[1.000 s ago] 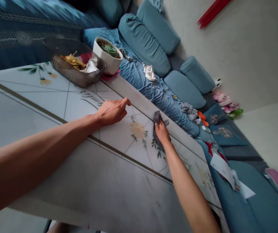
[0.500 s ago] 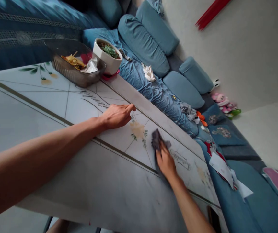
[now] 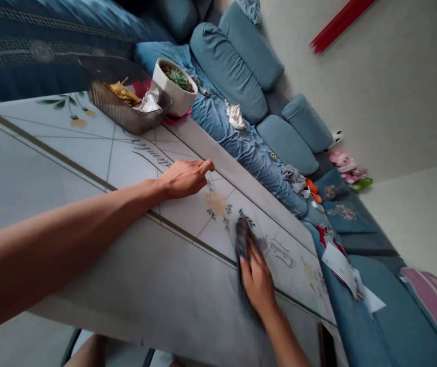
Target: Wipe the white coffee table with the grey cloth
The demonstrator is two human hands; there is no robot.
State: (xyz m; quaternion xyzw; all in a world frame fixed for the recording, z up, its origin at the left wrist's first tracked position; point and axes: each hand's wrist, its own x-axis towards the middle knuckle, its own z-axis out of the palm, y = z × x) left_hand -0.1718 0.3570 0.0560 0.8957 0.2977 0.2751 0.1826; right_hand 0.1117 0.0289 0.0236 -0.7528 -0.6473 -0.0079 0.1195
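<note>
My right hand (image 3: pixel 257 279) presses a dark grey cloth (image 3: pixel 242 238) flat on the table (image 3: pixel 88 158), near its right part, fingers lying over the cloth. My left hand (image 3: pixel 183 177) rests on the tabletop further back, fingers curled with the index finger pointing along the surface, holding nothing. The tabletop is pale with flower prints, gold lines and script lettering.
At the table's far end stand a clear tray (image 3: pixel 127 104) with snacks and tissue, and a white pot with a succulent (image 3: pixel 174 86). A blue sofa (image 3: pixel 241 132) with cushions, crumpled tissues, papers and plush toys (image 3: pixel 350 171) runs along the table's far side.
My right hand has dragged the grey cloth toward me across the tabletop, away from the sofa-side edge. My left hand has stayed almost in place.
</note>
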